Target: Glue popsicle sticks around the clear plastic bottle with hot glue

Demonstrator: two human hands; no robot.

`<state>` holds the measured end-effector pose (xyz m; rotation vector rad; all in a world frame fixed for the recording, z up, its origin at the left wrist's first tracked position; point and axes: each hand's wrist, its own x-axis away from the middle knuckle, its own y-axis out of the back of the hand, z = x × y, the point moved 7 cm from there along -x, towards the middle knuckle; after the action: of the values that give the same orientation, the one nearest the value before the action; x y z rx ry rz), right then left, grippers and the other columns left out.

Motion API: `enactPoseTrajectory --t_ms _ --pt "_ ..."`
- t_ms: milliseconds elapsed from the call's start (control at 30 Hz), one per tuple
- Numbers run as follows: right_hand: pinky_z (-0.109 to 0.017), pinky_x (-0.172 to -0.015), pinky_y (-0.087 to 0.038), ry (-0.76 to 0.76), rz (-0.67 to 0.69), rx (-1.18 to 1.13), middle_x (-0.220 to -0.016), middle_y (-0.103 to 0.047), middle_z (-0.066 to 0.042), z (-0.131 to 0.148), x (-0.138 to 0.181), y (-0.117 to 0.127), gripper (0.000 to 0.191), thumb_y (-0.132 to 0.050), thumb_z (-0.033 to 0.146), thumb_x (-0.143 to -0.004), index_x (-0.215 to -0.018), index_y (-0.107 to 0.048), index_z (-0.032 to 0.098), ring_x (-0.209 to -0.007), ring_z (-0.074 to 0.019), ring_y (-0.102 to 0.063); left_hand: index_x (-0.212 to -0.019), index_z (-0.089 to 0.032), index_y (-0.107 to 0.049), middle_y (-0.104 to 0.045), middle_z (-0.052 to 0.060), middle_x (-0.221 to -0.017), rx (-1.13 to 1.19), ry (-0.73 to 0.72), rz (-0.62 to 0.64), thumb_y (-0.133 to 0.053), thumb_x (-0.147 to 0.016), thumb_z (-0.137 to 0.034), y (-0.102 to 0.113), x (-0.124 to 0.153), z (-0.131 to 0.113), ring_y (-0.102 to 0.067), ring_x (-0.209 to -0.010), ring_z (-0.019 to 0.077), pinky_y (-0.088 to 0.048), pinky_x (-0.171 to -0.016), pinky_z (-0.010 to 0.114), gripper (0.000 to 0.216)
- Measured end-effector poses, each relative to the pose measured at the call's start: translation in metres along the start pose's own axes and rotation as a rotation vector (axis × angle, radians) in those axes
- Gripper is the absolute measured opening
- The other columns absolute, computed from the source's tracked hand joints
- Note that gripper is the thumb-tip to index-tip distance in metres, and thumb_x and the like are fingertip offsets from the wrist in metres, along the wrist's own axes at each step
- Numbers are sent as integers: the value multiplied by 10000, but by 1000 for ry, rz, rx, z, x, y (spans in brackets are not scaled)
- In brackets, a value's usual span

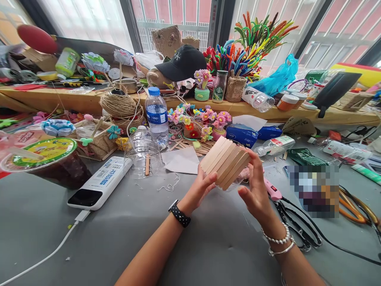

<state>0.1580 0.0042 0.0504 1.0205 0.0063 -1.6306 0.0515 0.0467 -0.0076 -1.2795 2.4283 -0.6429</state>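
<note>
Our left hand (201, 190): clasps the lower left edge of a row of pale, flat wooden sticks (228, 162).
Our right hand (258, 194): spread wide, fingertips at the row's right edge; we cannot tell whether they touch.
Stick row: tilted, raised above the grey tabletop (98, 248).
Room: grey surface spreads between our forearms and leftward.
Right limit: pink plastic tool (272, 190), just beside our hand.
Far edge: long wooden ledge (205, 106).
</note>
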Motion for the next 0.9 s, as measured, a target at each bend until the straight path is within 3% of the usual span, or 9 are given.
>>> enactPoseTrajectory --t_ms 167,267,367,500,700,900 --pt "-518 -987 -260 120 -8 108 -1351 -252 -95 17 0 -2 693 -350 597 -768 -1329 -148 244 -1250 -283 -233 -1195 -202 -446 -497 67 -1228 181 -35 -84 -493 -756 -472 1 -3 -3 -385 -1174 257 -360 -920 359 518" --pt "-534 -977 -262 229 23 226 -1354 -240 -86 29 4 -13 662 -401 546 -774 -1331 -168 276 -1233 -294 -253 -1155 -198 -490 -564 61 -1144 303 14 -148 -402 -776 -540 5 -4 0 -444 -1125 253 -357 -925 370 518" --pt "-547 -991 -230 364 42 385 -1334 -277 -67 41 12 -28 655 -479 487 -759 -1324 -194 317 -1191 -286 -292 -1217 -201 -415 -567 74 -1134 382 70 -160 -322 -759 -624 7 -3 1 -460 -1114 264 -371 -909 405 630" --pt "-542 -1005 -215 486 -9 489 -1280 -349 -20 53 22 -38 579 -516 496 -730 -1256 -304 379 -1149 -263 -298 -1303 -235 -269 -507 71 -1222 377 114 -61 -245 -732 -685 4 -1 -2 -438 -1139 281 -371 -899 441 727" --pt "-524 -998 -245 534 -54 520 -1262 -349 -19 60 27 -38 526 -542 483 -714 -1200 -381 364 -1122 -251 -296 -1318 -262 -237 -413 45 -1314 237 110 -17 -212 -697 -729 0 1 -6 -404 -1171 289 -344 -931 425 778" --pt "-488 -979 -286 533 -56 507 -1269 -366 26 57 29 -35 529 -538 482 -710 -1206 -369 410 -1111 -243 -312 -1325 -276 -202 -481 90 -1246 313 112 34 -309 -678 -713 -8 2 -6 -474 -1099 313 -365 -873 455 788"
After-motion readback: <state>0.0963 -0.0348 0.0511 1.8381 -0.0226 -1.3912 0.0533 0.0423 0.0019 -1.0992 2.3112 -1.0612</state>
